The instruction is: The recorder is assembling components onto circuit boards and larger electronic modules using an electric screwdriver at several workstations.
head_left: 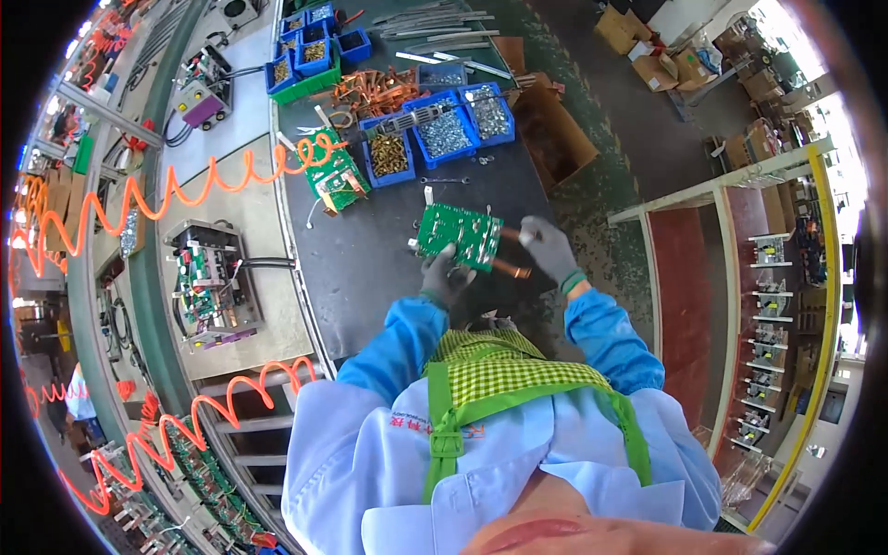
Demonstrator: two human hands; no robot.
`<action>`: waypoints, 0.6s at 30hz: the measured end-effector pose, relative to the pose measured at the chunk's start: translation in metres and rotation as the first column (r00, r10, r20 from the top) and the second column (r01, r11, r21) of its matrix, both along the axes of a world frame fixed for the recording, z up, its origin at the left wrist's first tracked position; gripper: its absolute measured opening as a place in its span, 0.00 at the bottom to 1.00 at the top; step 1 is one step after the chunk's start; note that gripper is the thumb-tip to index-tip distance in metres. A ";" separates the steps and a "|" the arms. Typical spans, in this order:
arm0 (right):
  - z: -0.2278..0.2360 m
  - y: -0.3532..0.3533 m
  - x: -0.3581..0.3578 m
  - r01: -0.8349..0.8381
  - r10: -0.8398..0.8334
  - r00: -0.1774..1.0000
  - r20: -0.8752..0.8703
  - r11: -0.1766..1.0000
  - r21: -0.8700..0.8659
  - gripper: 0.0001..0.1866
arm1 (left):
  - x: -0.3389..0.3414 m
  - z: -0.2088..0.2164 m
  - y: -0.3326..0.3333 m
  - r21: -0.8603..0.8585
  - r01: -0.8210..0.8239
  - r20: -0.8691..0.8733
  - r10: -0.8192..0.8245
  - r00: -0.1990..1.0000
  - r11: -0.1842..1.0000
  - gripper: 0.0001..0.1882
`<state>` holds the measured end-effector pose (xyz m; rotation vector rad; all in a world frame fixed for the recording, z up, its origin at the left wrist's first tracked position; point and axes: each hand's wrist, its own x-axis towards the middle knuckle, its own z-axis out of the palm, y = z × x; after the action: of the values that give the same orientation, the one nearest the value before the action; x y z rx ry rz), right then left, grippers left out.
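Green circuit board (458, 233), one, populated with small parts: located over the dark tabletop (356, 287), in front of the person, tilted, with two copper bars (511, 269) projecting from its right side.

Left hand (444, 276), grey-gloved: holds the board at its near edge, thumb on the visible face; the other fingers are partly hidden.

Right hand (549, 248), grey-gloved: fingers bent and narrow at the end of the farther copper bar; whether they grip it or only touch it, cannot tell.

Second green board (344, 182), one: on the tabletop, farther off and to the left, just beside the brass bin.

Blue bins, three, grouped beyond the held board: brass bin (388, 155), with brass-coloured fasteners; middle bin (444, 134), with silver-coloured hardware; right bin (488, 113), likewise silver.

Spanner (446, 180), one: lying flat between the bins and the held board.

Copper pieces (375, 92), a heap: behind the brass bin.

Cardboard box (553, 139), one, open: beside the table's right edge.
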<state>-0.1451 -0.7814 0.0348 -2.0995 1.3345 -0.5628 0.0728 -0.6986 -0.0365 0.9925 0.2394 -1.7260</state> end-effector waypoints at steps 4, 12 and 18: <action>0.016 -0.017 -0.019 0.320 -0.357 0.919 0.168 0.923 0.212 0.25 | -0.053 -0.001 -0.054 0.029 -0.269 -0.039 0.270 0.962 0.963 0.11; -0.007 0.075 -0.134 0.503 -0.500 0.862 -0.087 0.821 0.271 0.28 | -0.094 -0.018 -0.124 0.072 -0.403 -0.249 0.407 0.879 0.912 0.08; -0.089 0.170 -0.274 0.631 -0.609 0.763 -0.217 0.629 0.454 0.32 | -0.095 -0.028 -0.170 0.006 -0.452 -0.118 0.450 0.885 0.892 0.07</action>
<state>-0.4192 -0.6110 -0.0542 -1.1912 1.9964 -0.3664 -0.0220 -0.8691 -0.0647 0.7467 0.4879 -1.3525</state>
